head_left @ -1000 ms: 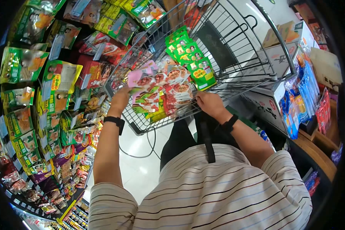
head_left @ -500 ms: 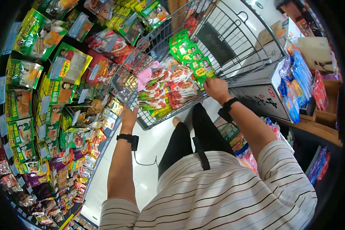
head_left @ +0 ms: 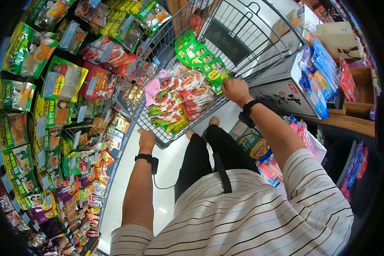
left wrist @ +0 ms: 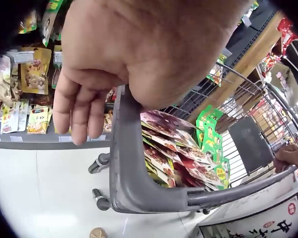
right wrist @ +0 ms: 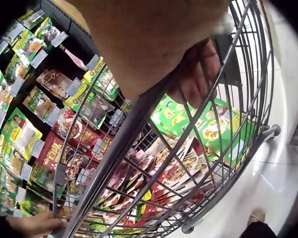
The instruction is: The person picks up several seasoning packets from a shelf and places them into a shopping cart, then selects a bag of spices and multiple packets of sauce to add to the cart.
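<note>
Leaving the packets [head_left: 195, 84], left hand [head_left: 146, 140] rests on cart [left wrist: 123, 173]

1. Shopping cart [left wrist: 126, 168]: wire basket, chunky grey plastic corner, upright on its castors. There's a dark panel [head_left: 227, 41] with faint lettering on the wirework, at the end away from the person.
2. Left hand [head_left: 146, 141] sits on the near corner, fingers hanging down pretty much straight. Right hand [head_left: 237, 91] is curled over the rim at the other end of the handle bar [left wrist: 238, 191], right beside the green packs.
3. Green packs [head_left: 200, 59]: flat, overlapping in a fanned row along the pile.
4. Food-photo packs [head_left: 196, 83]: whitish and red, heaped next to the green ones, overlapping.
5. Pink pack [head_left: 151, 90]: pokes out along the heap's edge.
</note>
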Demonstrator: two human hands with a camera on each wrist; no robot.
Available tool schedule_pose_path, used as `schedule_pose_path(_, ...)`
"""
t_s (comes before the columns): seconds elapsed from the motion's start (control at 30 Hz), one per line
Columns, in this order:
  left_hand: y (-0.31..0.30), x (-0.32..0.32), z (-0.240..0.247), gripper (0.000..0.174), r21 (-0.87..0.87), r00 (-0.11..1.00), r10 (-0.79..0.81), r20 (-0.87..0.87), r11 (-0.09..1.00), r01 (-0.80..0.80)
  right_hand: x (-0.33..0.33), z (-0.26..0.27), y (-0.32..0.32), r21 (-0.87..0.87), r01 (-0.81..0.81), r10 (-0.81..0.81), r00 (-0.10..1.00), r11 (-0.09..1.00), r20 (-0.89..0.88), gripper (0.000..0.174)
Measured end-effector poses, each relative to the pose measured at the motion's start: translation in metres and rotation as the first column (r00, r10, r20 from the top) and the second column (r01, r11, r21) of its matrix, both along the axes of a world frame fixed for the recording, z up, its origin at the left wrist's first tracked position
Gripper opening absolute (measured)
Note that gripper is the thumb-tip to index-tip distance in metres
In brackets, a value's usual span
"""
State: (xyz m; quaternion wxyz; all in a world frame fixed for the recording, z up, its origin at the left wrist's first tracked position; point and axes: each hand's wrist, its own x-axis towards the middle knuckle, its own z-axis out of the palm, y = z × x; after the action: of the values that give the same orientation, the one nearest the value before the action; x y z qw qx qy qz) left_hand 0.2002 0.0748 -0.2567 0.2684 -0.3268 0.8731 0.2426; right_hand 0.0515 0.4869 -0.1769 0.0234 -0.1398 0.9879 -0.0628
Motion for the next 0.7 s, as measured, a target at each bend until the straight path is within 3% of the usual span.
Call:
schedule_pose_path(0.17, 0.018, 0.010, 0.019, 0.050, 0.037, 0.990, -0.054, 0.128, 0.998, 0.050, 0.001, 0.001, 0.014, 0.000, 0.002, -0.002, 1.000, 1.000, 0.016, 0.024)
schedule_pose_path(0.47, 0.020, 0.027, -0.009, 0.072, 0.122, 0.977, -0.073, 0.202, 0.991, 0.049, 0.000, 0.009, 0.023, -0.042, -0.030, 0.030, 1.000, 0.999, 0.008, 0.023)
schedule_pose_path(0.53, 0.038, 0.021, 0.021, 0.071, 0.117, 0.969, -0.059, 0.240, 0.993, 0.031, -0.001, 0.010, 0.031, -0.029, -0.021, 0.022, 0.999, 0.999, 0.038, 0.022)
schedule_pose_path(0.7, 0.063, 0.018, 0.031, 0.063, 0.124, 0.962, -0.065, 0.264, 0.992, 0.033, -0.003, 0.008, 0.053, -0.033, 0.009, -0.008, 0.999, 0.999, 0.034, 0.019)
